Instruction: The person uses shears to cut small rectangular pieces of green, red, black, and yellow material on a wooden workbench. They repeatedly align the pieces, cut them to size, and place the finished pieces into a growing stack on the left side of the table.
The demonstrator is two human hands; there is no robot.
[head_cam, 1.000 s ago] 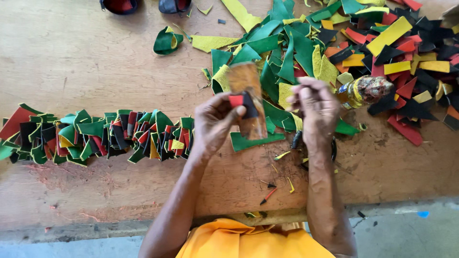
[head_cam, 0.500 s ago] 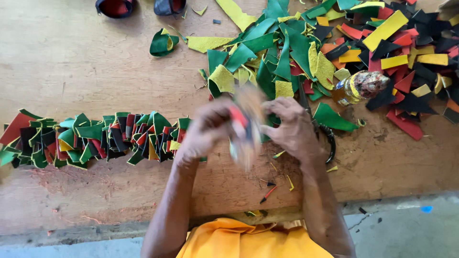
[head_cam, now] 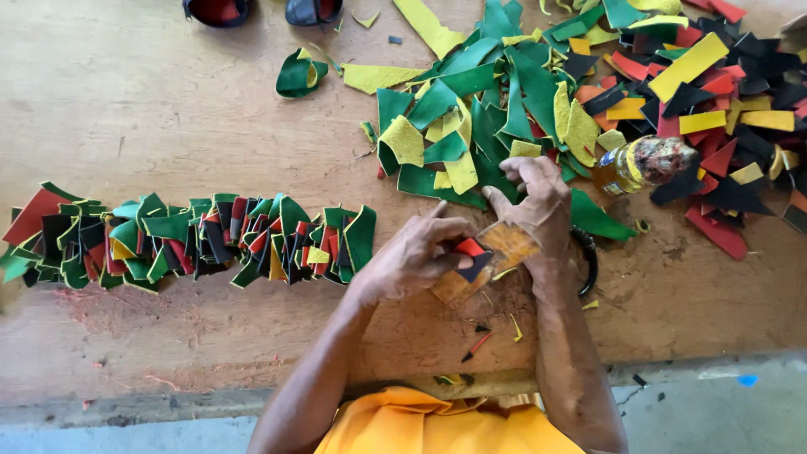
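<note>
Left hand pinching red-black scrap, right hand gripping tan card — yellow-labelled bottle just beside.

Glue bottle, row of folded scraps, perhaps leather

Worn wooden worktop above grey concrete floor

Worn wooden table, row of folded coloured scraps, loose scrap heap, glue bottle
</note>
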